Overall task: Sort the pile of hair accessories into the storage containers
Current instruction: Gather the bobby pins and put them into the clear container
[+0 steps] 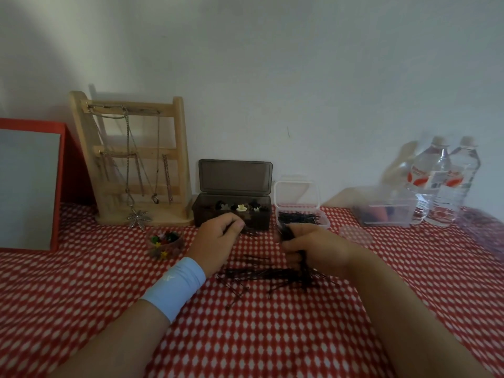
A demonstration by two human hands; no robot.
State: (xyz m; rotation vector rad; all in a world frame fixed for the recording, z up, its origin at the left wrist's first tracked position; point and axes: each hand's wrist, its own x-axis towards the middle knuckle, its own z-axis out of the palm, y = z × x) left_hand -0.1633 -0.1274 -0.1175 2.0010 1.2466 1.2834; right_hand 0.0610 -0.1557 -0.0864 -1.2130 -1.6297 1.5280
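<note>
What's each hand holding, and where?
The right hand grips a hairpin bundle round its middle; the left hand pinches a few hairpins by one end.

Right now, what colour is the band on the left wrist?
Light blue wristband, seen in the head view.

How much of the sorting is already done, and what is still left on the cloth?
Done: small clips lie in the dark box, many pins in the clear box. In hand: the right hand grips a bundle of pins; the left hand pinches a few. Left: a loose pile of pins on the cloth.
</note>
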